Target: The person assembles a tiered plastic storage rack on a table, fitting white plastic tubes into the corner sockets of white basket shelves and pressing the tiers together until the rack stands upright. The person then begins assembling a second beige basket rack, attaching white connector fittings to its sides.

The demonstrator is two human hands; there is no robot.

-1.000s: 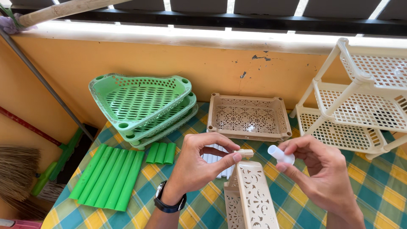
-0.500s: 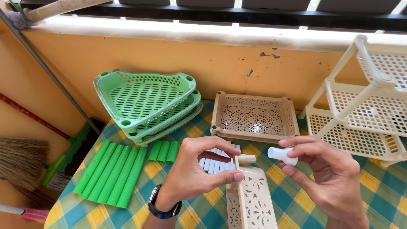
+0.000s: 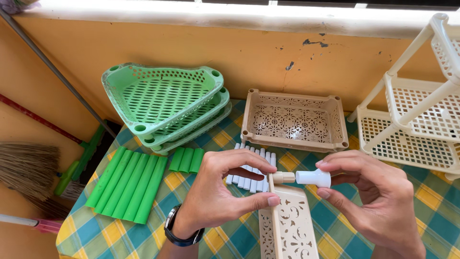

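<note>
Beige plastic fills the lower middle of the view: a perforated shelf tray (image 3: 287,225) with a cut-out floral pattern stands tilted toward the camera on the checked tablecloth (image 3: 120,235), and the left hand (image 3: 218,192) is curled around its upper corner, thumb pressed against the tray's edge and fingers arched over the top. A short beige peg (image 3: 283,177) sticks out sideways from that corner. The right hand (image 3: 373,196) pinches a small white tube connector (image 3: 314,177) between thumb and fingers, its narrow end aimed at the peg and just short of touching it (a thin gap shows between the two).

Behind the hands lies a row of white tubes (image 3: 251,168), side by side on the cloth. Farther back sits a second beige tray (image 3: 293,120), flat and upright, near the orange wall (image 3: 239,57). To the left are three stacked green corner baskets (image 3: 165,103), with long green tubes (image 3: 127,184) and a few short green tubes (image 3: 187,159) laid beside them. An assembled cream corner rack (image 3: 417,115) stands at the right edge. A broom (image 3: 26,165) leans at the far left.
</note>
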